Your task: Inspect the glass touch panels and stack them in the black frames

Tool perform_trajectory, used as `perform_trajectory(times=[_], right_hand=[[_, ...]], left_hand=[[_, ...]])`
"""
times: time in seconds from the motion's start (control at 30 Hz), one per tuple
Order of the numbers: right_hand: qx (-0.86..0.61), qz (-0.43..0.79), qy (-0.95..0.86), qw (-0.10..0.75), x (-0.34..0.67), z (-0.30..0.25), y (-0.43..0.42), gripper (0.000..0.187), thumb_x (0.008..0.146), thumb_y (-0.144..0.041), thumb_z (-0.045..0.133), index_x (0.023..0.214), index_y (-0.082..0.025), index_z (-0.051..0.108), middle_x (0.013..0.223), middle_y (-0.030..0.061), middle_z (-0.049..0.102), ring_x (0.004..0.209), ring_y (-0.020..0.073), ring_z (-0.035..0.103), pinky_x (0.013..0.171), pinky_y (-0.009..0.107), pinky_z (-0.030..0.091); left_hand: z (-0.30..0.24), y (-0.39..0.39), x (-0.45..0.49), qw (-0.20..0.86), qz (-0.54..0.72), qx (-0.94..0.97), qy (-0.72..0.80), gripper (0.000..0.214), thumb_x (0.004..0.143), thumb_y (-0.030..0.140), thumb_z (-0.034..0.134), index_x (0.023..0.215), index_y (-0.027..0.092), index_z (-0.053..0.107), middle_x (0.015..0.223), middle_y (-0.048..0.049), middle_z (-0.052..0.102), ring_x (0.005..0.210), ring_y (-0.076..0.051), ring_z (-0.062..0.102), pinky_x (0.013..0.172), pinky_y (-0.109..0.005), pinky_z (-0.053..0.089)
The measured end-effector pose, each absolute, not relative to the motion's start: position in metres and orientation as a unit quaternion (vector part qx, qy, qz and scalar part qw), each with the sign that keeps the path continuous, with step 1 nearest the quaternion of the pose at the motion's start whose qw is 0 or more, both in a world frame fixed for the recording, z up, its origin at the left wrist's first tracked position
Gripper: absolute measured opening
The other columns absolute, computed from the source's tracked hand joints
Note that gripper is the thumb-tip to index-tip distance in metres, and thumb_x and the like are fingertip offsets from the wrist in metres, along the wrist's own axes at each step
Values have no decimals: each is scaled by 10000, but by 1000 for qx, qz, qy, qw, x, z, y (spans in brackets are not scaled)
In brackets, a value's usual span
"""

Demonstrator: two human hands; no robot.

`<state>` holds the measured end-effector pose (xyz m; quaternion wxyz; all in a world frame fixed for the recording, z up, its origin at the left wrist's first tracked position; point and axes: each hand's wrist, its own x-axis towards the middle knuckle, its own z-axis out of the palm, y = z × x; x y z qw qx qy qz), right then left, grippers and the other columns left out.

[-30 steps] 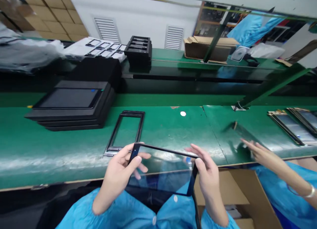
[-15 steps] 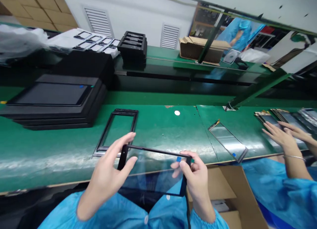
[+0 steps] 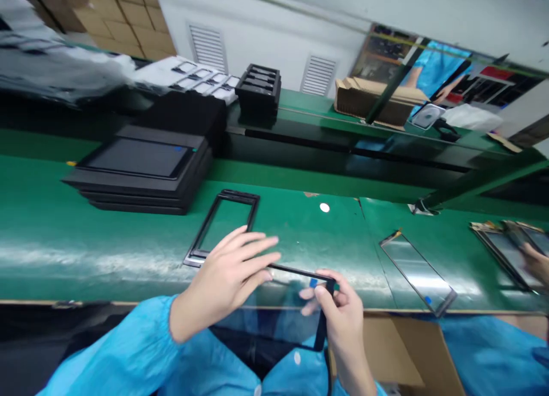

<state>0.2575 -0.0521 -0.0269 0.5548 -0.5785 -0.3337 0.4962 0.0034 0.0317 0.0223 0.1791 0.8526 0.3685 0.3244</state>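
Observation:
My right hand [image 3: 341, 310] grips the right end of a clear touch-screen glass panel [image 3: 281, 322] with a black border, thumb in front and fingers behind. A small blue tab sits near its upper right corner. My left hand [image 3: 231, 270] is over the panel's left part, fingers stretched out and slightly blurred; whether it touches the glass I cannot tell. Just beyond that hand, a black rectangular frame [image 3: 206, 227] lies on the green bench [image 3: 295, 230]. Another glass panel [image 3: 416, 267] with a blue tab lies on the bench to the right.
At the left, a dark panel [image 3: 137, 157] rests on a stack of black foam sheets [image 3: 141, 199]. Black trays [image 3: 257, 93] and a cardboard box [image 3: 373, 104] stand on the back shelf. An open carton [image 3: 386, 350] is below the bench edge. A co-worker's hand [image 3: 536, 264] is at far right, by several panels.
My left hand has let go of the panel's left end and moved right, across its upper edge. My right hand keeps its grip. The camera view has shifted left.

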Motion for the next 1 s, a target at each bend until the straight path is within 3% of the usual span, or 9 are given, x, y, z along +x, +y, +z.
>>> perform_trajectory(times=[0.07, 0.1, 0.17, 0.27, 0.4, 0.6, 0.73, 0.87, 1.0], right_hand=[[-572, 482, -292, 596, 255, -32, -39, 491, 842, -518, 865, 1153, -188, 676, 759, 79, 835, 486, 195, 739, 527, 273, 601], [-569, 475, -272, 614, 253, -34, -33, 516, 835, -518, 873, 1183, -198, 666, 774, 68, 838, 493, 183, 736, 530, 260, 595], [-554, 483, -256, 628, 248, -38, -20, 580, 838, -518, 875, 1274, -217, 641, 830, 61, 847, 523, 171, 742, 567, 261, 606], [-510, 536, -288, 608, 239, -43, -5, 735, 886, -570, 813, 1487, -241, 546, 1040, 123, 854, 721, 236, 813, 696, 351, 657], [-516, 508, -334, 603, 233, -58, 3, 785, 919, -639, 738, 1571, -275, 497, 1251, 153, 805, 1000, 304, 816, 836, 418, 655], [-580, 450, -328, 594, 237, -97, -1, 705, 846, -725, 764, 1297, -186, 706, 959, 109, 843, 737, 257, 797, 683, 352, 645], [-577, 436, -342, 600, 234, -104, 1, 646, 855, -719, 757, 1231, -194, 731, 892, 84, 834, 695, 237, 782, 654, 327, 634], [-575, 431, -338, 608, 223, -105, 2, 623, 864, -704, 749, 1215, -190, 734, 865, 83, 830, 657, 235, 773, 634, 332, 627], [-645, 332, -341, 598, 261, -107, -6, 560, 910, -683, 662, 1178, -199, 748, 990, 122, 841, 894, 306, 809, 839, 424, 647]], left_hand=[[21, 29, -7, 237, 387, 765, 457, 471, 1017, 306, 673, 1487, 303, 641, 1566, -108, 621, 1423, -342, 592, 1203, -539, 455], [20, 27, -12, 299, 413, 708, 489, 551, 1012, 329, 675, 1552, 289, 573, 1564, -136, 615, 1381, -343, 632, 1122, -500, 540], [17, 25, -24, 443, 438, 594, 508, 641, 997, 377, 685, 1596, 237, 507, 1358, -172, 748, 1078, -309, 792, 861, -406, 662], [19, 33, -48, 542, 473, 476, 505, 670, 934, 402, 762, 1529, 162, 567, 1029, -139, 834, 694, -229, 787, 658, -336, 648], [45, 86, -107, 449, 575, 407, 550, 636, 843, 343, 851, 1424, 165, 665, 1070, -123, 831, 714, -188, 768, 601, -252, 609], [99, 222, -202, 292, 601, 381, 640, 359, 967, 99, 670, 1326, 98, 662, 957, -104, 799, 681, -117, 716, 635, -223, 585], [113, 278, -226, 233, 535, 412, 699, 235, 1049, 244, 670, 1253, 128, 670, 1082, -90, 752, 827, -176, 737, 734, -342, 631], [115, 291, -228, 135, 447, 486, 739, 362, 1073, 368, 619, 1302, 93, 668, 1237, -86, 696, 1041, -199, 718, 911, -361, 623], [102, 274, -205, 55, 339, 597, 725, 342, 1014, 352, 717, 1307, 177, 686, 1402, -113, 668, 1235, -343, 668, 1025, -569, 566]])
